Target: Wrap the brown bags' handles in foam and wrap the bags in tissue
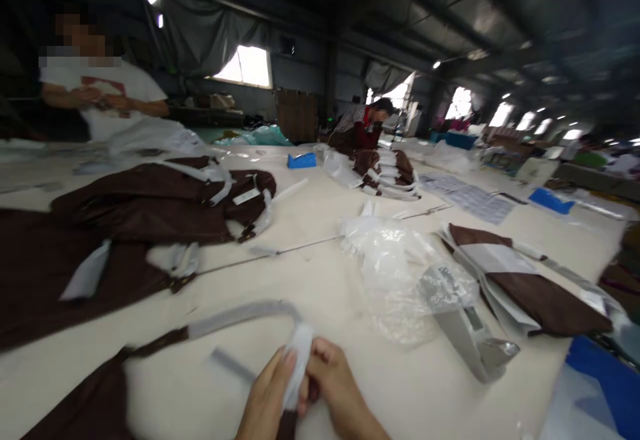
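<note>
At bottom centre, left hand (267, 397) and right hand (334, 387) both pinched shut on a white paper wrap (299, 360) around a brown bag strap (235, 318) arching left. Just right, crumpled clear plastic bags (400, 267) on the cream surface (320, 280). Farther left, piled brown bags (160, 203). Upper left, a person in white (107, 97).

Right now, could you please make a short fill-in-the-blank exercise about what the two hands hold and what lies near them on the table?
1. Both hands, the left hand and the right hand, pinch a strip of ____ wrapping.
2. The wrapped strap leads to a bag of ____ colour.
3. To the right of the hands lies a heap of clear ____ bags.

Missing words: white; brown; plastic
</note>
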`<state>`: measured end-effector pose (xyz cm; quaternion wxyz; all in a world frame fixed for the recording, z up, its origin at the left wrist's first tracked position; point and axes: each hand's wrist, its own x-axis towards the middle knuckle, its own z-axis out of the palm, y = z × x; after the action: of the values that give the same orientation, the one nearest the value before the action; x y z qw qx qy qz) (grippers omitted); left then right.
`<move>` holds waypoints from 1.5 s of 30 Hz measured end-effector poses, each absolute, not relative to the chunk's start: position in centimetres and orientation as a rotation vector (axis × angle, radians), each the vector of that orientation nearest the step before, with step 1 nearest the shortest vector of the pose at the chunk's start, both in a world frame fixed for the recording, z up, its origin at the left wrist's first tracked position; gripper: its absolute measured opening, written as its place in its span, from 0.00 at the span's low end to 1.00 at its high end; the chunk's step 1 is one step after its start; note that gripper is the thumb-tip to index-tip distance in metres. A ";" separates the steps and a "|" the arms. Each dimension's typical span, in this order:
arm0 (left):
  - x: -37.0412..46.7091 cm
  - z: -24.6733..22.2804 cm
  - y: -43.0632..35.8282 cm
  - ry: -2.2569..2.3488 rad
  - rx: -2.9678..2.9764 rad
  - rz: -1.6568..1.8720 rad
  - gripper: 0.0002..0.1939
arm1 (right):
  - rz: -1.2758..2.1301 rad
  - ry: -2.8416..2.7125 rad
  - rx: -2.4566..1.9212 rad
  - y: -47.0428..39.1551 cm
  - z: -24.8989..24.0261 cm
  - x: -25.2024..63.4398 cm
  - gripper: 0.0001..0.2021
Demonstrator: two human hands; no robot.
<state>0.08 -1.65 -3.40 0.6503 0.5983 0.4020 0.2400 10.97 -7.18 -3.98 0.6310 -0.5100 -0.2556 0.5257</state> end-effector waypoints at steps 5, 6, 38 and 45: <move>0.9 -1.3 -3.3 0.739 1.194 0.616 0.24 | 1.320 -0.535 -0.989 -9.3 -2.1 11.8 0.18; 1.0 -1.2 -3.4 0.741 1.168 0.609 0.24 | 1.311 -0.540 -1.019 -9.5 -2.1 11.9 0.18; -12.0 6.0 7.9 1.474 2.078 0.235 0.17 | 0.900 -0.447 -1.495 -11.2 -0.9 15.5 0.29; -16.0 4.8 11.3 1.775 2.102 0.171 0.23 | 0.520 -1.449 -1.517 -17.0 3.9 9.3 0.21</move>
<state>-15.97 11.30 4.80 0.1915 0.7485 0.6320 0.0609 9.27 -17.01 3.87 0.4707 -0.6192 -0.5915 0.2124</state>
